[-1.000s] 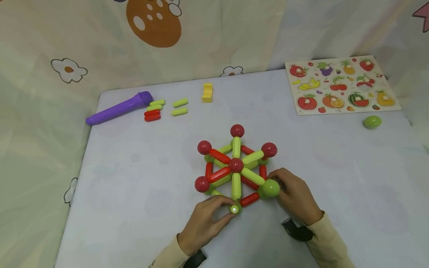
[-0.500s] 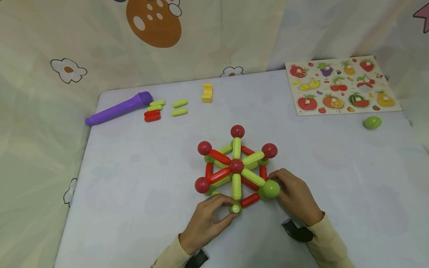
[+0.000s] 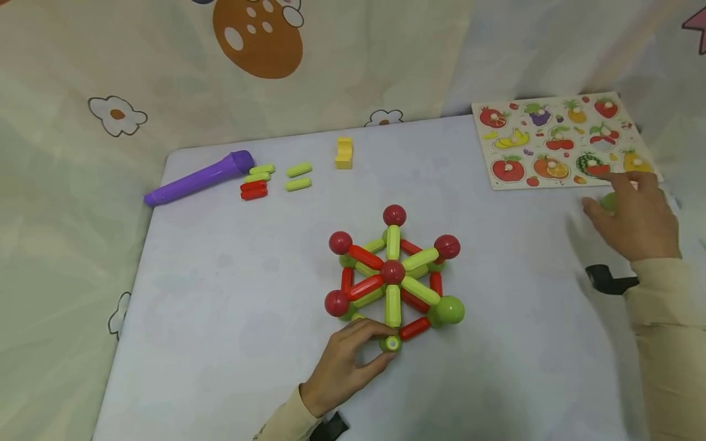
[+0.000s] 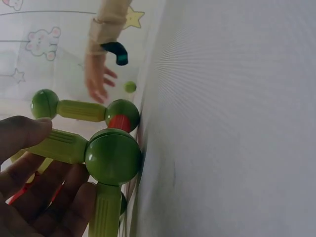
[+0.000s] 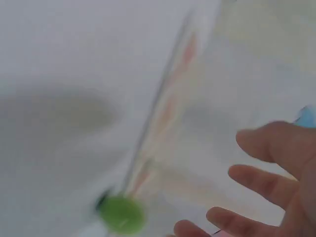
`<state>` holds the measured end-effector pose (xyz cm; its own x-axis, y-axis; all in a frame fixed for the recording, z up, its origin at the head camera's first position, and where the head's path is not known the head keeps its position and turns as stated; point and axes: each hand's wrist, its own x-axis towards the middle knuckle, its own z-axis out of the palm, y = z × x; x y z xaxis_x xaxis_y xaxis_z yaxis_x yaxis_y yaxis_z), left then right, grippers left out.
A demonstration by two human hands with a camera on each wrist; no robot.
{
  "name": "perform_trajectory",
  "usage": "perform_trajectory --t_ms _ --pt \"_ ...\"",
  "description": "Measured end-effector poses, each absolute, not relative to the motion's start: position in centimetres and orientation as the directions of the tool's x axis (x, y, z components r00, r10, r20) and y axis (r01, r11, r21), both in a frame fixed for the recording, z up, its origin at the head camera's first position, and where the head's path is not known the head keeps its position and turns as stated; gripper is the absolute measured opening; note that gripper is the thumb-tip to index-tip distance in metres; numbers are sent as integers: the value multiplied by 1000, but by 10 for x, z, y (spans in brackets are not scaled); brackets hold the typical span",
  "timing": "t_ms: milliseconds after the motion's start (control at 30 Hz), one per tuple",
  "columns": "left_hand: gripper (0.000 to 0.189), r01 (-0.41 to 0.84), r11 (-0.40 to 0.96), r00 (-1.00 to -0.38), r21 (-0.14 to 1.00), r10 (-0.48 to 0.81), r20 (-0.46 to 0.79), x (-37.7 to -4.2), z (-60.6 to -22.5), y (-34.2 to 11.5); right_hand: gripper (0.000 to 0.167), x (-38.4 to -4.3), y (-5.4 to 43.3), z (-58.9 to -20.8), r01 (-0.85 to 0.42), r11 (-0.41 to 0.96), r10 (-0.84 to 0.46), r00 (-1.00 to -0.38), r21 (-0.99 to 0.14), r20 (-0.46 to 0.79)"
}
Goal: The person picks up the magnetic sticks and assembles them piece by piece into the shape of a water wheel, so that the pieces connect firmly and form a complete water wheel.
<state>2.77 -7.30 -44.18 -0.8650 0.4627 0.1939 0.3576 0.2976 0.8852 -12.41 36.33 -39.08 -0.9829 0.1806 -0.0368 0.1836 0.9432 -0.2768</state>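
A wheel-like structure of red and green toy rods and balls (image 3: 393, 272) stands mid-table in the head view. At its near corner my left hand (image 3: 339, 367) pinches an upright green rod (image 3: 392, 343) between thumb and fingers. The left wrist view shows that green rod (image 4: 61, 146) meeting a green ball (image 4: 113, 157) at the structure's base. Far to the right, my right hand (image 3: 642, 217) reaches over a loose green ball (image 3: 608, 202), partly covering it. Spread fingers with nothing between them appear in the right wrist view, apart from the blurred green ball (image 5: 122, 215).
A fruit puzzle board (image 3: 518, 184) lies at the back right, beside the right hand. At the back left are a purple toy microphone (image 3: 198, 177), several loose green rods (image 3: 298, 184) and red rods (image 3: 254, 194). A yellow block (image 3: 344, 153) stands at the back middle.
My right hand has left the green ball at the structure's right corner and moved right and away to the loose green ball. The left hand keeps its pinch on the rod.
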Motion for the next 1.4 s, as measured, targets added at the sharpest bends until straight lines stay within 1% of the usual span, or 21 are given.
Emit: perform_trajectory --t_ms 33,100,200,267,367,433,467,500,567,633,700,767,800,833,900,933,967,1033,1167,1267,1400 --pt "34 345 298 -868 890 463 182 28 -442 -73 57 -131 377 -394 201 947 188 -979 -251 -73" --pt "33 331 300 -870 895 463 166 27 -442 -72 54 -141 398 -401 203 951 175 -975 -232 -138" --pt "32 328 299 -871 896 463 164 27 -442 -71 39 -148 416 -414 136 958 99 -983 -254 -154" --pt "31 326 301 -872 896 462 162 27 -441 -71 32 -148 418 -420 105 954 66 -987 -280 -146" --pt "30 332 296 -870 896 463 170 26 -442 -70 34 -139 405 -420 121 942 82 -988 -313 -134" --pt "30 342 297 -867 891 465 178 25 -442 -69 38 -126 383 -410 122 924 102 -992 -362 -74" --pt "29 348 299 -867 889 464 183 24 -442 -69 41 -117 368 -403 104 911 104 -994 -398 -21" --pt "30 351 300 -866 887 463 186 24 -443 -68 44 -106 350 -395 67 894 98 -994 -443 46" --pt "30 359 303 -865 883 464 192 23 -443 -68 47 -80 311 -376 -90 841 36 -975 -534 220" --pt "30 360 307 -865 881 464 191 22 -443 -67 43 -52 271 -360 -301 744 -52 -916 -597 397" --pt "31 359 308 -864 881 466 189 22 -444 -66 42 -26 234 -350 -507 621 -169 -831 -597 530" --pt "31 368 310 -862 877 467 197 21 -445 -65 47 -6 203 -347 -672 463 -259 -726 -578 637" --pt "31 373 311 -861 874 467 202 20 -445 -64 50 1 189 -348 -728 396 -293 -678 -560 674" --pt "32 394 312 -855 865 470 220 20 -446 -64 45 6 177 -350 -769 334 -317 -636 -544 704" --pt "32 431 310 -843 847 475 254 19 -447 -64 38 13 158 -356 -814 256 -339 -581 -522 740" --pt "32 442 310 -838 841 477 265 18 -447 -63 34 15 150 -361 -825 225 -338 -564 -518 753" --pt "33 458 309 -831 833 481 279 18 -448 -63 33 18 145 -367 -828 217 -339 -561 -518 755" --pt "33 495 310 -816 812 487 312 17 -449 -64 31 22 137 -378 -817 214 -336 -576 -535 746" --pt "33 520 311 -807 795 484 338 16 -450 -64 34 28 132 -397 -773 252 -337 -634 -582 696" --pt "33 516 309 -810 799 480 338 16 -450 -64 35 29 129 -405 -753 283 -331 -658 -594 676" --pt "34 496 314 -819 810 480 316 18 -450 -65 36 28 127 -411 -740 313 -317 -672 -595 669"
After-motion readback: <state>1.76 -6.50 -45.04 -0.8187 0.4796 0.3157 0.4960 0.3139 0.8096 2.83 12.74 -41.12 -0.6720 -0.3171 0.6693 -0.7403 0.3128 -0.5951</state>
